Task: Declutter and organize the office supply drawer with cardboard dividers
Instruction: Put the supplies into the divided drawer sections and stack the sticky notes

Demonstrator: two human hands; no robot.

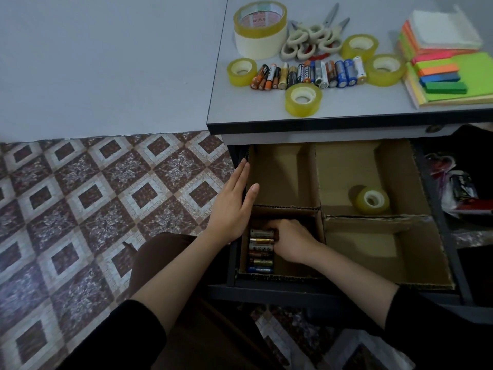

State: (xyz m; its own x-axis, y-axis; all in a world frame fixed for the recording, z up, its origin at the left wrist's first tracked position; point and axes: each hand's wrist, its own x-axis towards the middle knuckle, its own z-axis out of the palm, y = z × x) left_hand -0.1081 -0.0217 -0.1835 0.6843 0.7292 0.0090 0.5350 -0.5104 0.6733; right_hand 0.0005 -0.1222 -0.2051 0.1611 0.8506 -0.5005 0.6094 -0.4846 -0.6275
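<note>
Patterned tile floor [80, 196] and a plain grey wall lie to the left of a grey desk, whose tabletop [240, 113] overhangs an open drawer [266, 289]. Cardboard dividers [318, 182] split the drawer into four compartments. The left hand [232, 206] rests flat on the drawer's left edge, its fingers straight and pressed together, its thumb spread apart over the far-left compartment. The right hand [290, 241] reaches into the near-left compartment with fingers curled downward against the far end of a row of drawer batteries [261, 252]; whether they pinch one cannot be told. These batteries lie side by side along that compartment's left wall. One small tape roll [372, 200] lies tilted in the far-right compartment. On the tabletop, a loose row of batteries [309, 73] runs parallel to the front edge, with a clear tape roll at its left end [241, 71], one toward the front edge [303, 98] and two at its right end [360, 46] [385, 69]. Behind the row lie several scissors [312, 36] in a heap and a large tape roll [260, 25] stacked on a wide cream roll. Coloured sticky notes [448, 73] are stacked at the tabletop's right edge.
</note>
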